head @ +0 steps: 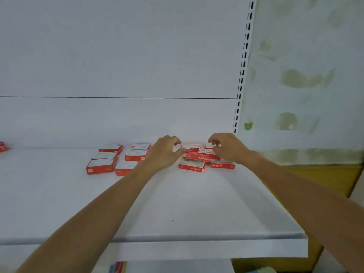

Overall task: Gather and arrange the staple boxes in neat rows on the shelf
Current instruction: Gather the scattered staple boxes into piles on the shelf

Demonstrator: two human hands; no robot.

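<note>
Two arms of mine are reaching across the white shelf [177, 213]. Closed red-and-white staple boxes are lying toward its back: a left group [101, 166] in loose rows and a jumbled, partly overlapping right cluster [192, 166]. My left hand [165, 152] and right hand [226, 148] are curling at either side of that cluster's far boxes; whether either is gripping one, I cannot tell. One lone box [4, 147] is sitting far left.

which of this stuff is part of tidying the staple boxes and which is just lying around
Part of the job:
left group of staple boxes
jumbled right pile
lone box at the far left edge
shelf
left hand and right hand, both at the right pile

Just there:
small green thing on the wall
slotted upright
coloured items below the shelf
</note>
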